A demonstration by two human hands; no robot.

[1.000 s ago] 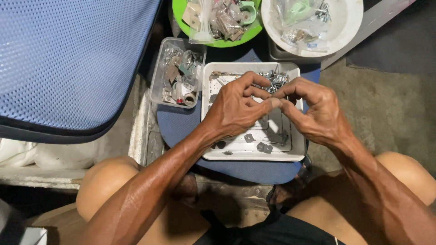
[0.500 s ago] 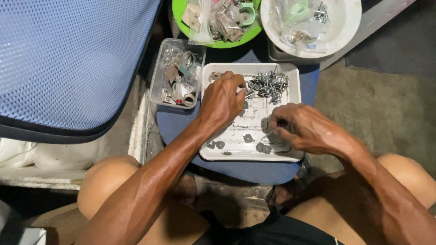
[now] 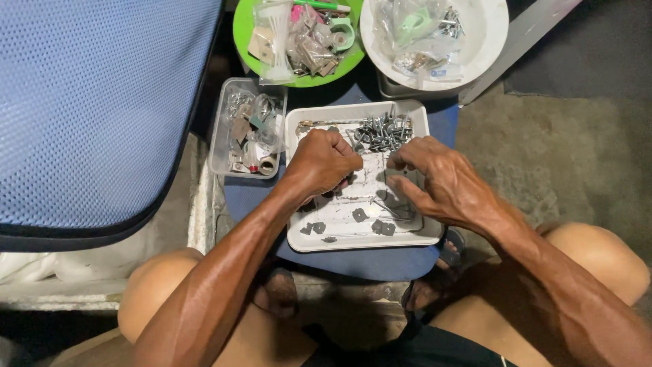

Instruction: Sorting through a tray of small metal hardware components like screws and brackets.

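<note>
A white rectangular tray (image 3: 414, 238) rests on a blue stool top between my knees. It holds a heap of silvery screws (image 3: 384, 131) at its far edge, some small dark metal pieces (image 3: 360, 215) near its front, and thin wire clips (image 3: 394, 209). My left hand (image 3: 324, 162) hovers over the tray's left half, curled into a fist, and its fingers hide whatever is beneath. My right hand (image 3: 445, 182) is over the right half. Its thumb and forefinger pinch together just below the screws. Anything between them is too small to make out.
A clear plastic box (image 3: 224, 146) of mixed small hardware sits left of the tray. Beyond are a green plate (image 3: 244, 37) and a white bowl (image 3: 485, 41), both holding bagged parts. A blue mesh chair seat (image 3: 88, 102) fills the left. Concrete floor (image 3: 557, 156) lies to the right.
My hands were joined over the tray's far side, then parted. The left has drawn back into a fist at the tray's left. The right dipped to the front, then rose toward the screws.
</note>
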